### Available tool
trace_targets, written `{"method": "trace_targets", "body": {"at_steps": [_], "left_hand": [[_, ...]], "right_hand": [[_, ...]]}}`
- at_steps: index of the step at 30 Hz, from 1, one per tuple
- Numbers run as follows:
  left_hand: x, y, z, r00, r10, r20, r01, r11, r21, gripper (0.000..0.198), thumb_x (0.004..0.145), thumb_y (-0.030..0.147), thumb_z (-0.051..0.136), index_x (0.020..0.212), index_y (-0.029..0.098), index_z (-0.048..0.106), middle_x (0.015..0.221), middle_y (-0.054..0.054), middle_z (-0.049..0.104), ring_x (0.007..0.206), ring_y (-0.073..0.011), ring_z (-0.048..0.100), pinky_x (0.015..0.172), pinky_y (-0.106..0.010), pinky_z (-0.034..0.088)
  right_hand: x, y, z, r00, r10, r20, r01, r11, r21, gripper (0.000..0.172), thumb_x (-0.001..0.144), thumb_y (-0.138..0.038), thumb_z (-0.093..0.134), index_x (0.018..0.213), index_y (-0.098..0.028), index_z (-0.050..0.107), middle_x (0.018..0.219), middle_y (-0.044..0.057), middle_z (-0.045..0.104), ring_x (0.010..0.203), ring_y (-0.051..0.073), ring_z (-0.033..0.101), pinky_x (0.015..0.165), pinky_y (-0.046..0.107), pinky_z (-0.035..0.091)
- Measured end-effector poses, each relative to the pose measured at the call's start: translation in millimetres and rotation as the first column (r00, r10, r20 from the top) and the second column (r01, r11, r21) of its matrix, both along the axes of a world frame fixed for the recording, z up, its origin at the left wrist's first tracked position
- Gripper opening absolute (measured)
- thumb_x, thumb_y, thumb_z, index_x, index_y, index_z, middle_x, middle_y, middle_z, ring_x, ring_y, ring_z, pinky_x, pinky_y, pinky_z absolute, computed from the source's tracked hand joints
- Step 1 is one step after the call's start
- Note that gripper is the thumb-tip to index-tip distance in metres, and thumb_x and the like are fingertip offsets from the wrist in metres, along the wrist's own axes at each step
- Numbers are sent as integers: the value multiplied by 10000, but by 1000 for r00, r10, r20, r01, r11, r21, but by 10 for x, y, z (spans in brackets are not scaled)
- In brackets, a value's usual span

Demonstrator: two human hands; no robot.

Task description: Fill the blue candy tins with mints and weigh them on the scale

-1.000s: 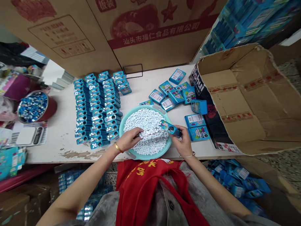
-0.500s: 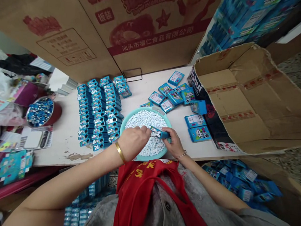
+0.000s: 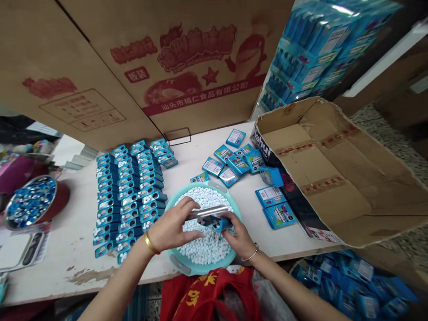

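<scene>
My left hand (image 3: 174, 228) grips the near end of a shiny metal scoop (image 3: 210, 211), with the thumb held lower and apart from it. The scoop lies across the top of a small blue candy box (image 3: 219, 224). My right hand (image 3: 240, 237) is closed around that box from the right. Both are above a round mint-green basin (image 3: 233, 191) filled with small white candies (image 3: 205, 251). What the scoop and the box contain is mostly hidden.
Rows of upright blue boxes (image 3: 130, 195), many showing white candies, stand left of the basin. Loose blue boxes (image 3: 238, 163) lie to the right, beside an open cardboard box (image 3: 326, 169). A large carton (image 3: 168, 74) walls the back. A red pot (image 3: 58, 204) stands far left.
My left hand has turned from a downward fist to a side grip, and the scoop now lies across the box top. The camera view has tilted up, so everything sits lower.
</scene>
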State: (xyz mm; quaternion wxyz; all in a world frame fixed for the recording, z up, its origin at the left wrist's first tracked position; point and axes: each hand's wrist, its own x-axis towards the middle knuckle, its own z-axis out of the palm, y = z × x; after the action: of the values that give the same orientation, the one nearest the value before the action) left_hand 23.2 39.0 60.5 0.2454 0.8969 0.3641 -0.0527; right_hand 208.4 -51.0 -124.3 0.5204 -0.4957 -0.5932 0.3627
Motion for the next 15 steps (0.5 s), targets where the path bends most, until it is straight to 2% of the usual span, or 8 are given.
{"method": "trace_targets", "body": {"at_steps": [2, 4, 7, 9, 10, 12, 15], "left_hand": [[1, 90, -256, 996, -19, 83, 20, 1000, -4, 477, 806, 411, 643, 1187, 187, 466, 1139, -93, 538, 991, -213, 566, 826, -329, 488], [13, 201, -416, 997, -34, 66, 33, 999, 14, 328, 864, 390, 574, 1114, 189, 504, 1054, -74, 557, 905, -193, 576, 769, -306, 482], [-36, 491, -480, 999, 23, 35, -26, 995, 98, 246, 897, 408, 526, 1006, 187, 527, 970, -49, 553, 794, -166, 563, 691, -277, 461], [-141, 786, -499, 993, 108, 42, -114, 976, 183, 254, 896, 426, 525, 983, 187, 526, 963, -47, 545, 787, -163, 559, 691, -274, 458], [-213, 957, -528, 987, 153, 39, -158, 961, 225, 254, 894, 429, 529, 967, 185, 528, 960, -50, 542, 800, -168, 560, 701, -278, 460], [-383, 1314, -636, 971, 237, -6, -225, 930, 290, 244, 886, 416, 547, 940, 178, 535, 965, -62, 541, 844, -185, 567, 732, -288, 464], [-651, 1793, -895, 926, 334, -174, -271, 912, 309, 219, 865, 367, 588, 953, 169, 555, 1020, -83, 550, 885, -199, 587, 758, -290, 464]], "right_hand": [[-60, 111, 13, 999, 6, 35, -5, 1000, -12, 441, 798, -138, 511, 1225, -244, 490, 1166, 91, 620, 1113, 248, 595, 956, 443, 496], [-64, 293, 30, 996, 46, 72, -45, 999, -19, 428, 830, -200, 531, 1252, -251, 485, 1187, 96, 619, 1124, 264, 591, 952, 456, 495], [106, 747, 54, 982, 77, 171, -77, 997, -7, 511, 836, -355, 597, 1311, -244, 445, 1248, 112, 585, 1161, 282, 557, 970, 464, 478], [327, 1151, 44, 950, -59, 308, 64, 998, -4, 554, 854, -450, 560, 1331, -202, 427, 1270, 154, 555, 1193, 304, 516, 976, 474, 457], [453, 1363, 27, 903, -143, 406, 159, 987, -7, 550, 873, -472, 517, 1324, -167, 437, 1270, 183, 546, 1215, 323, 489, 994, 486, 428], [690, 1753, -30, 753, -181, 633, 286, 956, -67, 633, 865, -531, 499, 1327, -104, 434, 1254, 239, 538, 1212, 371, 465, 970, 507, 410], [908, 2143, -157, 541, 4, 841, 372, 896, -244, 805, 800, -630, 533, 1354, -62, 398, 1193, 270, 569, 1141, 409, 503, 895, 509, 423]]}}
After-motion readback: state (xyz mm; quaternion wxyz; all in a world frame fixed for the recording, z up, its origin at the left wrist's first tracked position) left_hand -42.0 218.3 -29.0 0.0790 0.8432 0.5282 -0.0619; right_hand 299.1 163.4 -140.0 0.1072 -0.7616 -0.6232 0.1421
